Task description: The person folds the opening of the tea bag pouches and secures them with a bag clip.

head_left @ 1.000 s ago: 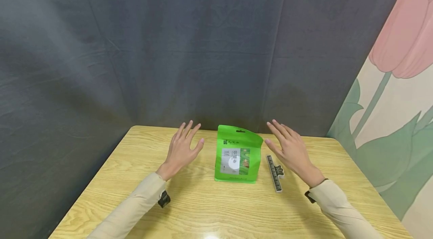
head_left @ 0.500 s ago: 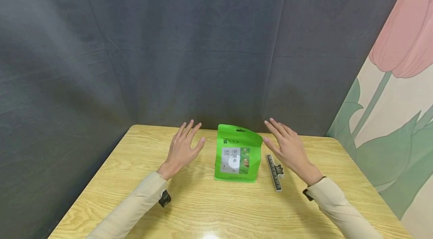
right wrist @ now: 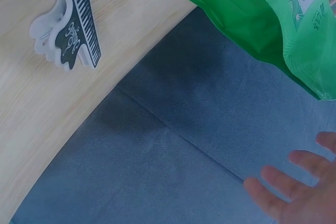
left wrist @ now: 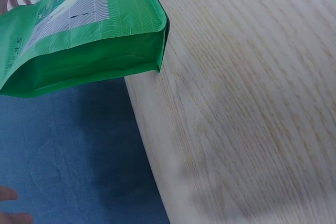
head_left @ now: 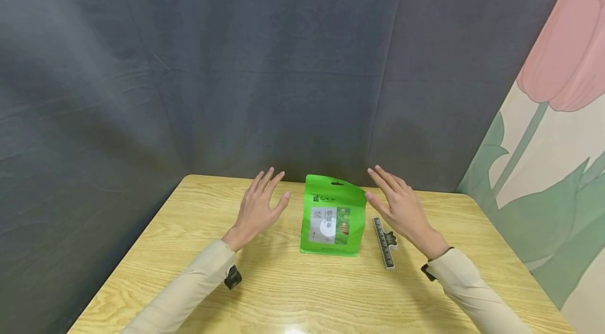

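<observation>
A bright green tea pouch [head_left: 331, 218] with a grey-and-green label stands upright on the wooden table, its top right side bending forward. To its left my left hand [head_left: 255, 210] hovers with fingers spread, apart from the pouch. My right hand [head_left: 402, 213] is held over the table on the other side, fingers extended and thumb near the pouch's upper right edge; whether it touches is hard to tell. Below that hand lies a clip [head_left: 385, 242] patterned like piano keys, black and white. The right wrist view shows the clip [right wrist: 79, 24] apart from the pouch [right wrist: 247, 19].
The wooden table [head_left: 283, 292] has a far edge just behind the pouch. A dark grey-blue curtain [head_left: 283, 71] hangs beyond it. On the right is a wall [head_left: 553, 166] painted with a pink tulip. Dark devices are strapped at both wrists.
Both hands have drawn slightly inward, toward the pouch. The pouch and the clip stay in place on the table.
</observation>
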The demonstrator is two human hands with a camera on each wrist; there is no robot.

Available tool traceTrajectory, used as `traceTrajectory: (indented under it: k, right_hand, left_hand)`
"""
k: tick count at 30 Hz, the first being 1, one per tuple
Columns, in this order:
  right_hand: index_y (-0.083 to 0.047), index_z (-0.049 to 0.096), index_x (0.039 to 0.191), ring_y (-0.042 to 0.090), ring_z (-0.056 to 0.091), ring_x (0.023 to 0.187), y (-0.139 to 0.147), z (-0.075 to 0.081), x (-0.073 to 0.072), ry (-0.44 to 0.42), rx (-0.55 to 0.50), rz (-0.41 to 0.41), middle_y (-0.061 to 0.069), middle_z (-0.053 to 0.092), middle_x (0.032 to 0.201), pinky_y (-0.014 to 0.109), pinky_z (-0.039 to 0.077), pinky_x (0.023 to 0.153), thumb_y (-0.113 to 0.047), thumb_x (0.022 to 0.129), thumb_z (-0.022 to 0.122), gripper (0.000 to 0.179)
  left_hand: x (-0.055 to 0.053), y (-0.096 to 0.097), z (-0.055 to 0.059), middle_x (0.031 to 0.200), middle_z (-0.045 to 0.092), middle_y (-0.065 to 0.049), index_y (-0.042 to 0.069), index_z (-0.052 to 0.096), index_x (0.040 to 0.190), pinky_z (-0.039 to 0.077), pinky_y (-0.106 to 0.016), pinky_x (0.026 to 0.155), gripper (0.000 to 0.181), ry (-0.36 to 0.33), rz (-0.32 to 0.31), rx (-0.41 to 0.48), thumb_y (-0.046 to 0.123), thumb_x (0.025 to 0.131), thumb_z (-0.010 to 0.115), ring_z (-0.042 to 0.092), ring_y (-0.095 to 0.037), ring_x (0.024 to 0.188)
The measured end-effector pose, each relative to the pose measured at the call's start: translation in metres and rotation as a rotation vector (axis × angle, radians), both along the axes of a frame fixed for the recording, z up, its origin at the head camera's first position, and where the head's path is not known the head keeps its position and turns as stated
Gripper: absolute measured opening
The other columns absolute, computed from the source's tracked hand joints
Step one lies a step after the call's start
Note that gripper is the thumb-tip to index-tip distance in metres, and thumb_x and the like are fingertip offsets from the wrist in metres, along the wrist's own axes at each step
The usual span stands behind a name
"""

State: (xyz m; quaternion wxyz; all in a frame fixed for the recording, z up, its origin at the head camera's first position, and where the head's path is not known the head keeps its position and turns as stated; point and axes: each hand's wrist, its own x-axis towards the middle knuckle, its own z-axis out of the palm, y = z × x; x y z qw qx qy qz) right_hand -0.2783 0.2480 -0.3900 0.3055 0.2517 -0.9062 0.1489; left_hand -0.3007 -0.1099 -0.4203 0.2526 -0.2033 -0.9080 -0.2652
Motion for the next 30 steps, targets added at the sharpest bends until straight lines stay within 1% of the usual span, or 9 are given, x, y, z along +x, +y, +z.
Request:
traceTrajectory:
  k: [4,9,22,26,30]
  right_hand:
    - [-0.015,0.042,0.152,0.044,0.045,0.127,-0.001,0.0,0.0,0.003,-0.004,0.006,0.014,0.04,0.153,0.065,0.04,0.093,-0.041,0.1,0.057,0.06]
    - [-0.015,0.043,0.151,0.044,0.047,0.126,-0.004,0.001,0.0,0.002,-0.008,0.014,0.015,0.041,0.152,0.065,0.041,0.092,-0.039,0.099,0.058,0.059]
    - [-0.015,0.042,0.151,0.043,0.048,0.126,-0.011,0.002,-0.001,-0.005,-0.033,0.04,0.015,0.042,0.152,0.062,0.041,0.094,-0.038,0.098,0.061,0.061]
    - [-0.014,0.044,0.15,0.043,0.049,0.124,-0.014,0.001,-0.001,0.003,-0.036,0.051,0.015,0.043,0.151,0.062,0.043,0.09,-0.036,0.097,0.062,0.06]
    - [-0.014,0.044,0.15,0.043,0.051,0.122,-0.016,0.001,-0.002,0.007,-0.031,0.062,0.015,0.045,0.15,0.061,0.046,0.088,-0.035,0.097,0.064,0.061]
  left_hand:
    - [0.0,0.001,0.001,0.156,0.035,-0.013,0.02,0.044,0.15,0.027,-0.063,0.108,0.059,0.015,-0.008,0.013,0.048,0.099,0.05,0.028,-0.039,0.143]
    - [0.0,0.004,0.003,0.155,0.037,-0.015,0.018,0.046,0.149,0.03,-0.064,0.105,0.058,0.05,-0.019,0.01,0.046,0.099,0.051,0.033,-0.042,0.14]
    - [-0.002,0.012,0.005,0.153,0.04,-0.016,0.018,0.047,0.148,0.033,-0.062,0.104,0.055,0.076,-0.039,0.023,0.042,0.099,0.052,0.036,-0.041,0.138]
    - [0.0,0.015,0.007,0.153,0.04,-0.016,0.018,0.047,0.148,0.034,-0.062,0.104,0.055,0.073,-0.04,0.02,0.041,0.099,0.053,0.036,-0.039,0.139]
    - [0.001,0.017,0.008,0.154,0.038,-0.014,0.018,0.046,0.149,0.033,-0.062,0.104,0.055,0.051,-0.04,0.024,0.042,0.099,0.053,0.035,-0.04,0.139]
